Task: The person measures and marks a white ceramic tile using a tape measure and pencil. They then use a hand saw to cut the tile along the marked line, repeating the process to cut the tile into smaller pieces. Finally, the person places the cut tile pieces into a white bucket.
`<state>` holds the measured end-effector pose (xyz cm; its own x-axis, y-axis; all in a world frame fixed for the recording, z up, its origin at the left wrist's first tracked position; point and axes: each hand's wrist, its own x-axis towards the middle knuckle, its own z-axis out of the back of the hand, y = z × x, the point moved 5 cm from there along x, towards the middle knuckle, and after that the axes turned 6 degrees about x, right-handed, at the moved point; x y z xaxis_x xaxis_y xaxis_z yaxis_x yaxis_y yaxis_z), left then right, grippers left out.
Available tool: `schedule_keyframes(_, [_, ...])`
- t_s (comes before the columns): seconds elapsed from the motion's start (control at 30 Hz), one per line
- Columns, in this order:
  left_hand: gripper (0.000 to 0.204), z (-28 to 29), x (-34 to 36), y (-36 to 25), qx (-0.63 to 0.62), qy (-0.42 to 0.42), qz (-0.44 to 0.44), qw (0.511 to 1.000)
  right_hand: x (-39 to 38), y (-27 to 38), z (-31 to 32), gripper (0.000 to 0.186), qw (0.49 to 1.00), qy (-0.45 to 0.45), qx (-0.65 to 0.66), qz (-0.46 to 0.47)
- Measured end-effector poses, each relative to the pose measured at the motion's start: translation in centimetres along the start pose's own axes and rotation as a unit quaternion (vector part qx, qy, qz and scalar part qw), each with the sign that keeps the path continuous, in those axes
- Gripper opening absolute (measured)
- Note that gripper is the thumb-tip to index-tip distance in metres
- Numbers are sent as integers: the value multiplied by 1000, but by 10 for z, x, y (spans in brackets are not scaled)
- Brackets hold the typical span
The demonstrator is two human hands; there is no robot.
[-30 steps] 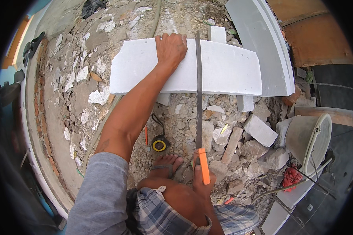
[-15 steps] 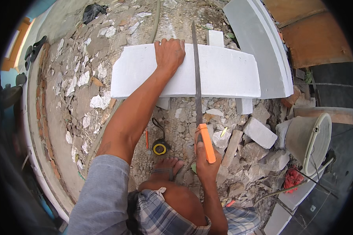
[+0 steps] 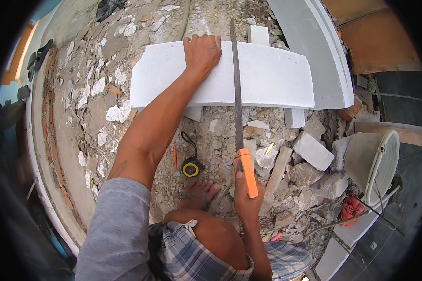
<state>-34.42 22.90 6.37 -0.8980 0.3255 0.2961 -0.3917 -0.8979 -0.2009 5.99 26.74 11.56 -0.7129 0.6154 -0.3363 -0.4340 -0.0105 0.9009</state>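
A long white lightweight block (image 3: 272,77) lies crosswise, propped on smaller block pieces over the rubble. My left hand (image 3: 202,55) presses on its top near the middle, with the fingers curled over the far edge. In my right hand (image 3: 248,199) is the orange handle of a hand saw (image 3: 237,89). The saw's dark blade runs away from me across the block, just right of my left hand. Its tip reaches past the far edge. Whether the teeth have cut into the block cannot be made out.
Near my foot lie a black and yellow tape measure (image 3: 191,166) and an orange pencil (image 3: 175,158). Broken stones and a grey block (image 3: 312,151) are heaped at right, beside a pale bucket (image 3: 368,166). Large pale slabs (image 3: 309,51) lie at the far right.
The view has shifted slightly, so the block appears a little higher. The saw stays on about the same line across the block, and my left hand keeps its place.
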Motion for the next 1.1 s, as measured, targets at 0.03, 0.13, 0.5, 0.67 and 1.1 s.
schedule_keyframes(0.03, [48, -5, -15, 3, 6, 10, 1, 1000, -31, -13, 10, 27, 999, 12, -33, -16])
schedule_keyframes(0.13, [49, -1, 7, -5, 2, -18, -12, 1000, -106, -56, 37, 24, 991, 0, -123, 44])
schedule_keyframes(0.5, [51, -1, 1, -3, 14, 5, -7, 1000, -67, -39, 23, 33, 999, 13, -49, -18])
schedule_keyframes(0.67, [51, -5, 1, -7, 14, 13, -10, 1000, -115, -65, 36, 35, 996, 9, -79, -32])
schedule_keyframes(1.1, [46, 1, 2, -10, 20, 5, -12, 1000, -86, -36, 27, 23, 1000, -1, -2, -16])
